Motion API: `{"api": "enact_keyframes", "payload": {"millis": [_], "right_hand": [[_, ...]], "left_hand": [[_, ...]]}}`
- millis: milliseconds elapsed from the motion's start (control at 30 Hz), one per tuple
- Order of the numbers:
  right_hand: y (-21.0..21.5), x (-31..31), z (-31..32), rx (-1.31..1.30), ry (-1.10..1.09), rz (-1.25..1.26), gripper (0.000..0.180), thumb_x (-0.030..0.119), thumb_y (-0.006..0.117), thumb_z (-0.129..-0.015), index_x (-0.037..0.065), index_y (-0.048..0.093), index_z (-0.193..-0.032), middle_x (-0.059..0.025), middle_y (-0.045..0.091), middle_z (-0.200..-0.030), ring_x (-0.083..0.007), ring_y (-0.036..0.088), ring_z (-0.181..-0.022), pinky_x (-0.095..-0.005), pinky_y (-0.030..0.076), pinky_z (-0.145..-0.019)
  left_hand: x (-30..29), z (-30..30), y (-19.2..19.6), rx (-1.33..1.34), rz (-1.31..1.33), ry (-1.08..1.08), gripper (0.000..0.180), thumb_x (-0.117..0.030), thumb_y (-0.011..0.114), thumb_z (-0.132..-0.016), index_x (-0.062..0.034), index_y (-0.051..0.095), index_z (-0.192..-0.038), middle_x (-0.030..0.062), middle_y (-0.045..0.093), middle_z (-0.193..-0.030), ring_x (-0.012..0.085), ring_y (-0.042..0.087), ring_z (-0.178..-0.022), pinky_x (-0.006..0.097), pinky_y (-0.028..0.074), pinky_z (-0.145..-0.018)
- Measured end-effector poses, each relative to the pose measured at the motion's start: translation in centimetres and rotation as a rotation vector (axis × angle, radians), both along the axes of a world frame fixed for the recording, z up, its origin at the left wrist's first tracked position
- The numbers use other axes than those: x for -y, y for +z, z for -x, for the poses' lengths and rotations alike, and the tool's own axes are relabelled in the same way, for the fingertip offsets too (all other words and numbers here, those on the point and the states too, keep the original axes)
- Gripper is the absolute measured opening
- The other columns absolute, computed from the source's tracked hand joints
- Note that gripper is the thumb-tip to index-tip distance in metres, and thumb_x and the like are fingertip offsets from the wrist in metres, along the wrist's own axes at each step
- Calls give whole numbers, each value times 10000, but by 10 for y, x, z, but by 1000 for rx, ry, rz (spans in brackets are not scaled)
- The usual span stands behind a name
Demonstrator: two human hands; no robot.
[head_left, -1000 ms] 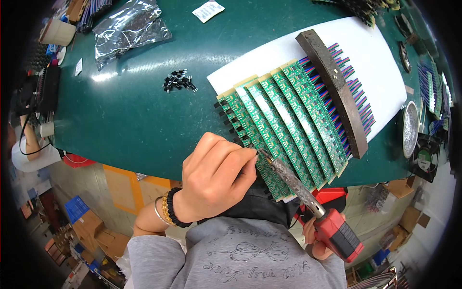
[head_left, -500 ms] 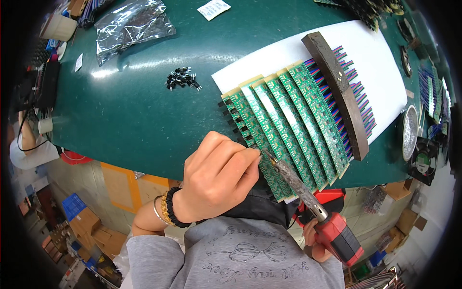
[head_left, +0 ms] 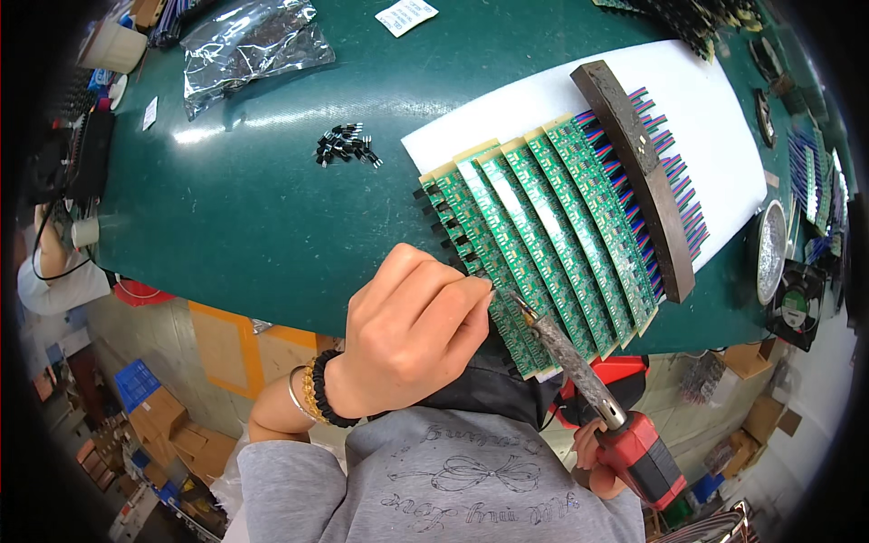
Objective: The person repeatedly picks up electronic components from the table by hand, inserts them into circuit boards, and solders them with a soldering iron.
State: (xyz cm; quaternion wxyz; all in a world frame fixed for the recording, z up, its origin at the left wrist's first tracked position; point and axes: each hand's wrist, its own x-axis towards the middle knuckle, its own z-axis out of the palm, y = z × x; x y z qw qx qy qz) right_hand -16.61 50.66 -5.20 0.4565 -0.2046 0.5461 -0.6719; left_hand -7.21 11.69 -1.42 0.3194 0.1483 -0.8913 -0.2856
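Several green circuit boards (head_left: 534, 208) lie overlapped like steps, and small black parts (head_left: 441, 204) stick out along the leftmost board's edge. Fingertips of my left hand (head_left: 412, 330) are pinched together at that edge; whatever they hold is hidden. From the lower right, my right hand (head_left: 593, 457) grips a soldering iron (head_left: 579, 371) by its red and black handle. The iron's tip sits just right of my left fingertips, over the boards, a small gap apart from them. Whether the tip touches a board I cannot tell.
A dark metal bar (head_left: 638, 181) lies across the coloured wires (head_left: 683, 199) on a white foam sheet (head_left: 724, 154). Loose black parts (head_left: 347, 145) are piled on the green table (head_left: 253, 226). A clear plastic bag (head_left: 258, 54), a round metal dish (head_left: 770, 252) and a small fan (head_left: 797, 308) stand around.
The soldering iron has shifted slightly right and toward me, its tip drawing a little away from my left fingertips. My left hand stays pinched in nearly the same place.
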Motion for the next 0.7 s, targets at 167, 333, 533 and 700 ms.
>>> {"api": "enact_keyframes", "payload": {"millis": [167, 333, 533, 700], "right_hand": [[0, 2, -1, 3, -9, 15, 605, 524, 674, -979, -44, 519, -1116, -56, 593, -659, -176, 582, -580, -350, 499, -590], [-2, 8, -4, -13, -29, 28, 629, 535, 674, -976, -49, 524, -1152, -48, 584, -646, -170, 570, -560, -342, 492, -572], [-7, 29, -2, -82, -104, 79, 660, 549, 674, -972, -55, 529, -1194, -38, 573, -631, -163, 556, -535, -332, 483, -551], [-7, 52, -1, -154, -227, 135, 687, 560, 673, -969, -61, 534, -1230, -29, 564, -618, -157, 544, -515, -324, 475, -533]], "left_hand": [[0, 1, 1, 9, 4, 1, 232, 57, 807, -672, -20, 717, -872, 50, 618, -775, 228, 598, -713, 321, 503, -566], [0, 0, 2, 31, -1, -9, 235, 61, 807, -669, -21, 716, -869, 50, 621, -773, 234, 597, -710, 324, 498, -559], [-1, 1, 2, 13, -17, -3, 217, 52, 804, -691, -25, 713, -872, 52, 621, -783, 237, 598, -709, 324, 496, -576], [20, -8, 18, 66, 12, -2, 183, -1, 824, -753, -30, 724, -904, 66, 645, -797, 255, 618, -727, 358, 519, -621]]}}
